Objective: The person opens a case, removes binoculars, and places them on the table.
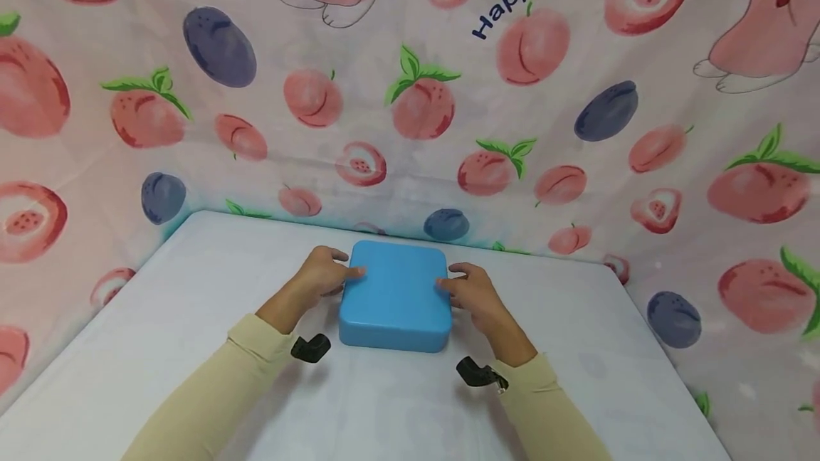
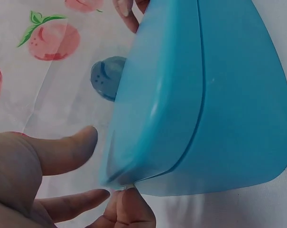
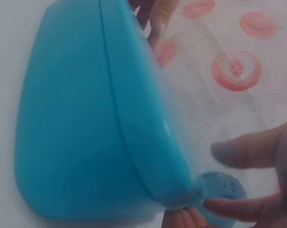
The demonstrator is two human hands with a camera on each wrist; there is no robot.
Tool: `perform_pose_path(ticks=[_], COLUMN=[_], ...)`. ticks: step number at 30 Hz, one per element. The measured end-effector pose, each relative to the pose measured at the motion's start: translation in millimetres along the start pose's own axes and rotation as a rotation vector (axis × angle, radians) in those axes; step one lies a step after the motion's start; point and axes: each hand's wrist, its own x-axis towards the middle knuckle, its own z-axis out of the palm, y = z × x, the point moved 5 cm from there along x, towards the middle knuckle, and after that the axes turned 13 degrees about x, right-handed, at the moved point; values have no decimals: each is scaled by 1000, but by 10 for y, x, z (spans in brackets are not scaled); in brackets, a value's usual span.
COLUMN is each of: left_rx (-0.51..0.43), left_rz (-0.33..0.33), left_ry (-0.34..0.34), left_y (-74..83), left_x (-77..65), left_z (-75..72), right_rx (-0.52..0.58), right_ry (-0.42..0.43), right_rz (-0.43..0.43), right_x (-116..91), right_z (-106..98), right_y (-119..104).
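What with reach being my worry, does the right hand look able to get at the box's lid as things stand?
Probably yes: the right hand is at the right edge of the lid, nothing seen in between, and the left hand is at the opposite edge, out of its way.

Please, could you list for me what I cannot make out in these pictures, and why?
- Inside of the blue box, all views: its own top and walls hide it.
- Its underside, all views: the box itself covers it.
- Most of the left hand, right wrist view: hidden by the box and the top edge.
- Upper ends of the sleeves, head view: cut off by the bottom edge.
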Motion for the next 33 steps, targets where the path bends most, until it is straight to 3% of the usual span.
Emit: perform_pose_path(ticks=[9,22,33], left_rx=[30,64,-11], left_rz=[-46,-94,-67], left_ry=[39,53,89], left_y=[-27,-11,-38], left_x=[59,71,56], left_z=[19,12,4], right_rx=[-99,-119,-148], right_ry=[100,71,49], right_rz=[41,139,151], right_x=[72,145,194], right_z=[-29,-6,19], right_y=[-27,-106,-111])
